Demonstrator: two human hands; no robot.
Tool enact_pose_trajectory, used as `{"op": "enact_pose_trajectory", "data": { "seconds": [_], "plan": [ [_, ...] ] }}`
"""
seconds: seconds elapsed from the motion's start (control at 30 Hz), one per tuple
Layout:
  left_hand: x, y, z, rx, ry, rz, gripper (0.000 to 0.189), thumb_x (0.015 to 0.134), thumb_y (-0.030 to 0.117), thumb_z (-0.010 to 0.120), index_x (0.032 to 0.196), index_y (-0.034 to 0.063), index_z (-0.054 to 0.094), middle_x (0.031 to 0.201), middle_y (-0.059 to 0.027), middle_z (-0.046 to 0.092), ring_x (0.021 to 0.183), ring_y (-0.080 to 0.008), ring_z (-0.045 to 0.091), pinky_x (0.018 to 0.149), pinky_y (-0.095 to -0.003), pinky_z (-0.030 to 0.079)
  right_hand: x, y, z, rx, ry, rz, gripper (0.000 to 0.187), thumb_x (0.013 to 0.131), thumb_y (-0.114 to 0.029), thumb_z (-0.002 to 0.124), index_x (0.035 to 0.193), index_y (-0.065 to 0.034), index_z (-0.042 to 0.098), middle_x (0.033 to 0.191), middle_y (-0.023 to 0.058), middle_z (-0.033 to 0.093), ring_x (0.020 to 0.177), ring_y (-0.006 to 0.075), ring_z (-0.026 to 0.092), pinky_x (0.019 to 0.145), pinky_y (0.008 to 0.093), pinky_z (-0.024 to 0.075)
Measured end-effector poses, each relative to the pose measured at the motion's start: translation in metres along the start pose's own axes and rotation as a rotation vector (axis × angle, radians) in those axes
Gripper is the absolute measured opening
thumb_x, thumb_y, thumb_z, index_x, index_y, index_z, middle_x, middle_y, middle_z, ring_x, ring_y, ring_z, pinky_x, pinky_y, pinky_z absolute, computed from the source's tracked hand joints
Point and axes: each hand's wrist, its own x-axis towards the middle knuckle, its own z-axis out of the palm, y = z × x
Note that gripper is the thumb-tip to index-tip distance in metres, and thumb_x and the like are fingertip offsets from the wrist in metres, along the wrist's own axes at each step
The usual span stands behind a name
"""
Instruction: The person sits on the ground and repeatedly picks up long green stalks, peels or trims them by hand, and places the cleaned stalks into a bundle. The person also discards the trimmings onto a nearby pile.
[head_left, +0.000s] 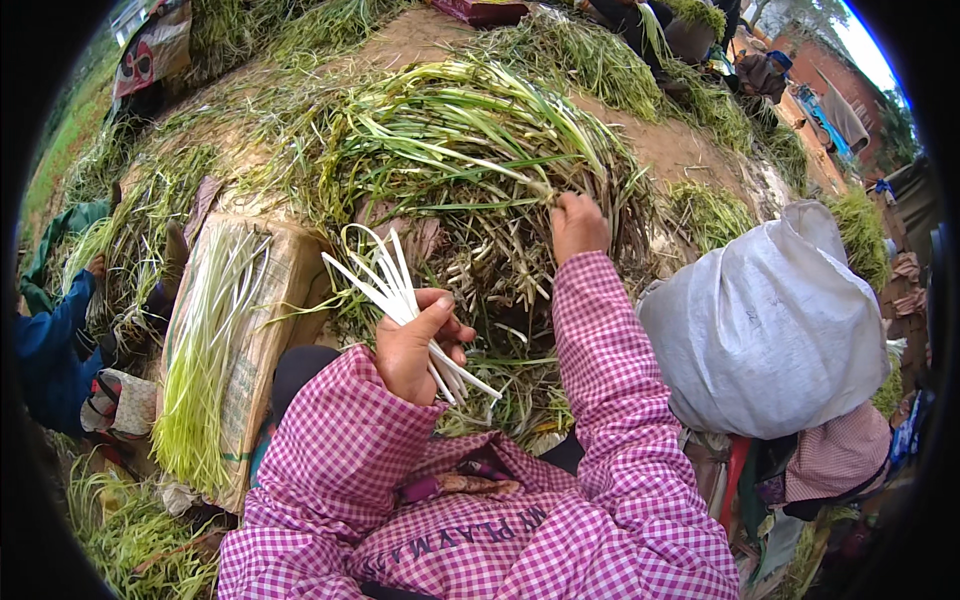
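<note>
My left hand (416, 341) is closed around a small bunch of slender white peeled stalks (390, 289), their ends sticking out on both sides of the fist. Farther forward, my right hand (581, 225) pinches the base of a long leek-like plant (487, 161); the fingertips are partly hidden. That plant lies across a big heap of unpeeled green plants (450, 105), whose dirty root ends point toward me. On my left, a row of cleaned stalks (214, 322), white at one end and yellow-green at the other, rests on a sack-covered block (259, 367).
A full white woven sack (765, 322) stands close on my right. At left, a person in a blue sleeve (49, 345) sits near more plants. Other people (761, 75) are at the far right. Stripped leaves (135, 532) litter the ground.
</note>
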Motion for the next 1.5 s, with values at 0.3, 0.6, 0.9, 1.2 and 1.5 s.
{"op": "enact_pose_trajectory", "data": {
  "seconds": [0.3,0.6,0.9,1.2,1.5],
  "plan": [
    [0.005,0.002,0.000,0.056,0.010,0.003,0.012,0.085,0.006,0.056,0.096,0.0013,0.053,0.069,-0.0082,0.058,0.059,-0.0202,0.062,0.039,-0.0258,0.045,-0.017,-0.018,-0.050,0.880,0.041,0.507,0.010,0.089,-0.006,0.049,0.092,-0.0004,0.056,0.077,0.0061,0.059,0.055,0.0100,0.054,0.041,0.0216,0.0440],
    [0.011,0.002,0.013,0.130,-0.034,0.118,0.043,0.083,0.000,0.056,0.123,-0.0003,0.041,0.106,-0.0158,0.060,0.085,-0.0221,0.064,0.045,-0.0244,0.050,-0.128,-0.044,-0.040,1.357,-0.325,0.239,0.011,0.083,-0.006,0.061,0.093,-0.0015,0.060,0.076,0.0021,0.062,0.061,0.0074,0.058,0.050,0.0188,0.0454],
    [0.011,-0.006,0.002,0.215,-0.095,0.153,0.029,0.073,-0.009,0.060,0.102,-0.0043,0.057,0.090,-0.0131,0.065,0.066,-0.0161,0.063,0.044,-0.0218,0.049,-0.141,-0.061,-0.033,1.453,-0.438,0.466,0.010,0.080,-0.004,0.062,0.089,-0.0013,0.065,0.074,-0.0007,0.061,0.061,0.0050,0.051,0.056,0.0191,0.0420],
    [0.009,-0.006,0.000,0.122,0.033,0.234,0.021,0.074,-0.005,0.063,0.095,-0.0014,0.057,0.078,-0.0114,0.065,0.068,-0.0206,0.065,0.048,-0.0263,0.051,-0.149,-0.074,-0.033,1.536,-0.137,0.648,0.005,0.082,-0.005,0.062,0.086,-0.0033,0.064,0.075,0.0030,0.063,0.062,0.0094,0.057,0.054,0.0217,0.0491],
    [-0.007,0.032,-0.007,0.043,0.093,0.354,0.022,0.073,-0.007,0.062,0.094,-0.0005,0.059,0.078,-0.0147,0.065,0.065,-0.0226,0.065,0.055,-0.0318,0.054,-0.153,0.042,-0.007,0.204,-0.207,0.397,0.013,0.079,-0.009,0.061,0.073,0.0011,0.056,0.068,0.0099,0.059,0.064,0.0222,0.058,0.062,0.0349,0.0480]
  ]
}}
